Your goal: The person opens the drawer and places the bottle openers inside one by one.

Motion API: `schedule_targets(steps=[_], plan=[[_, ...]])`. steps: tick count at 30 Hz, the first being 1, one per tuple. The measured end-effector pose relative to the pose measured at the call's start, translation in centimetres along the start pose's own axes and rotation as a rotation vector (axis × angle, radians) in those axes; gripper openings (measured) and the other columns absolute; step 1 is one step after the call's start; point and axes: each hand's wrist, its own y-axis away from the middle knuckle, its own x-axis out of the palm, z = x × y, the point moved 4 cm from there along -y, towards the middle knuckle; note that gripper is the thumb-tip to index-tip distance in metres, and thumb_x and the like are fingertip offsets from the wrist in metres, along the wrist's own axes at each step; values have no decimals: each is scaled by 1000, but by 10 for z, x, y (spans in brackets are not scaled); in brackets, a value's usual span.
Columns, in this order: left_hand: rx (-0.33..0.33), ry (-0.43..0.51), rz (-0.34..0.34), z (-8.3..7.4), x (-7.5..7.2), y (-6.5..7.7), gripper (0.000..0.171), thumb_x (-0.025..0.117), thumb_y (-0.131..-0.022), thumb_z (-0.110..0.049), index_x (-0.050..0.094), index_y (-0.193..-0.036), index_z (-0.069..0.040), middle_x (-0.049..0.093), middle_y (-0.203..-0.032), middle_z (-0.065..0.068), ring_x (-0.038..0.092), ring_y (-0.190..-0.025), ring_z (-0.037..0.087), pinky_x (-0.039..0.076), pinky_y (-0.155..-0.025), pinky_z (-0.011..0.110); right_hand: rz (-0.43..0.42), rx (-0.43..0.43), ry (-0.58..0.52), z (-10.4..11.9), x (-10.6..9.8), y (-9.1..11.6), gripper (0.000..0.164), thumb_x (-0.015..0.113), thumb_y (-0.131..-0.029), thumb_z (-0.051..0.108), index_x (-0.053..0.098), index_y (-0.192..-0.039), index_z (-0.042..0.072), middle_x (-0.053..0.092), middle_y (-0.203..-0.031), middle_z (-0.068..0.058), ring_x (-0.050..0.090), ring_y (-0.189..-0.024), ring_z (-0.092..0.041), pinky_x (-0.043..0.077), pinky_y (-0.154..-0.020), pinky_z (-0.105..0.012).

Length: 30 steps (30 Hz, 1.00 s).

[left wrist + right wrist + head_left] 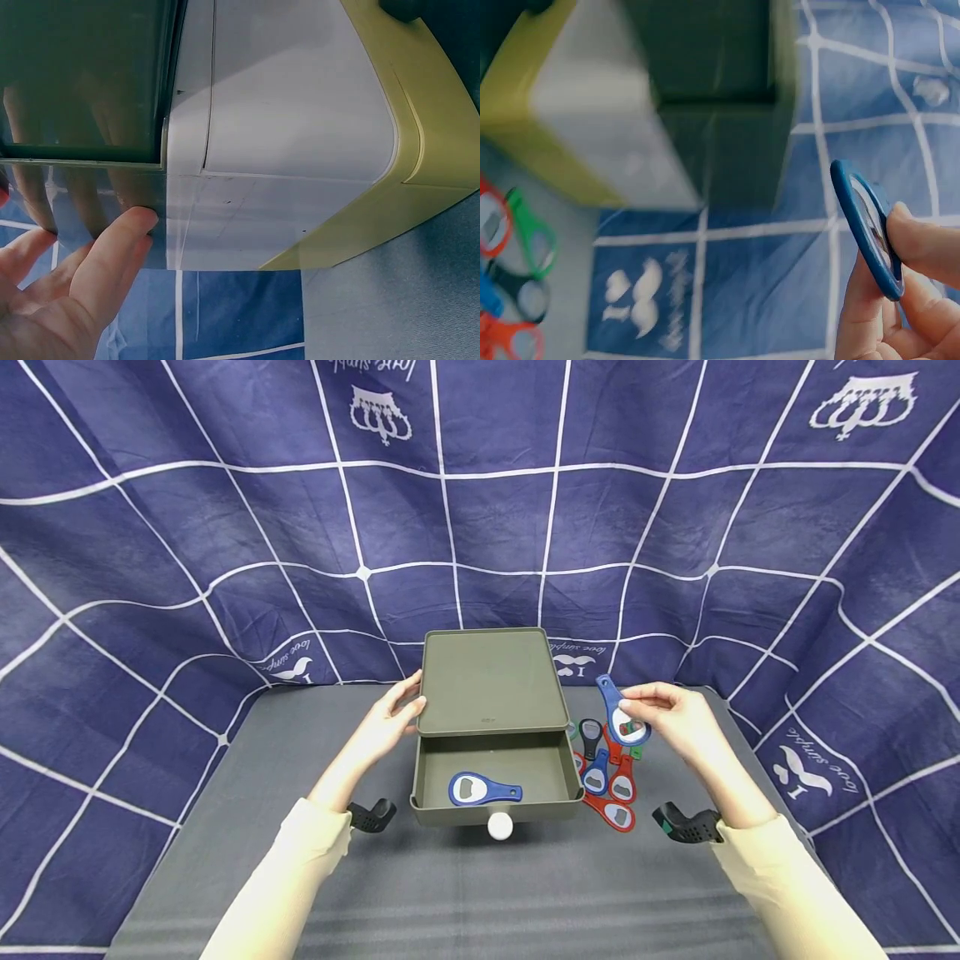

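An olive-green drawer box [491, 681] stands at the middle of the table, its front drawer [450, 817] pulled out. In the drawer lies one blue bottle opener [501, 792], handle to the right. My left hand [390, 718] rests its fingertips against the box's left side near the top; the left wrist view shows the extended fingers [112, 255] at the glossy side wall. Right of the box, my right hand [675, 714] pinches another blue bottle opener [609, 697] between thumb and fingers, raised above the loose openers. The right wrist view shows this opener edge-on.
Several loose bottle openers lie right of the drawer, among them red [622, 783], black [591, 735] and blue [596, 772] ones. A white knob [500, 826] sticks out from the drawer front. Behind the grey table [360, 893] hangs a blue checked cloth [495, 518].
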Motion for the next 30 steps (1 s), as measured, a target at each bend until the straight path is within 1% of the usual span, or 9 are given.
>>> schedule_targets(steps=[3,5,7,11,14,19,21,24,30], plan=[[-1,2,-1,0,0,0,55,43,-106,-16,24,-156,-6,27,-158,26,36,-141,44,43,-106,59,36,-64,-2,22,10,0,32,74,-89,19,71,-111,-4,72,-82,14,63,-73,5,51,-66,-13],[3,-3,1,0,0,0,55,43,-106,-16,23,-156,-6,27,-158,26,36,-141,44,43,-106,59,68,-88,3,33,19,0,29,74,-88,19,72,-109,-2,73,-84,7,63,-72,2,50,-62,-15],[4,-6,2,1,0,0,55,43,-105,-17,24,-156,-6,27,-158,26,36,-141,44,44,-105,59,99,-92,12,41,28,1,27,75,-87,20,74,-108,2,73,-83,2,60,-67,-1,47,-56,-18],[4,0,5,2,0,1,56,44,-105,-16,23,-156,-6,26,-159,25,36,-141,44,44,-105,60,169,-124,22,54,47,3,22,76,-86,19,75,-105,7,74,-82,-3,60,-66,-6,46,-56,-19],[-4,5,3,2,0,2,56,44,-105,-16,23,-156,-7,26,-159,24,36,-142,43,43,-105,60,214,-170,44,60,62,5,17,76,-86,15,76,-101,8,75,-84,-3,64,-70,-8,49,-62,-19],[-10,8,3,2,0,3,55,44,-106,-17,24,-157,-8,25,-160,23,36,-142,42,43,-105,60,259,-231,126,67,80,11,12,78,-84,16,78,-95,14,75,-83,2,65,-70,-6,53,-66,-22],[-9,11,5,1,0,3,55,43,-106,-17,23,-157,-8,25,-160,23,36,-142,42,43,-106,60,282,-252,152,68,86,13,10,78,-83,16,78,-94,15,75,-83,2,65,-71,-6,53,-67,-23],[-7,10,4,1,1,3,56,44,-106,-17,24,-157,-8,26,-160,23,36,-142,42,43,-105,60,315,-283,192,69,93,17,9,78,-84,15,77,-92,15,75,-82,3,65,-70,-4,53,-67,-22],[4,32,14,0,2,1,56,43,-106,-16,21,-157,-6,24,-159,25,33,-143,43,41,-107,61,346,-402,294,69,104,23,9,76,-85,11,77,-93,13,74,-84,5,62,-69,-2,52,-65,-20]])
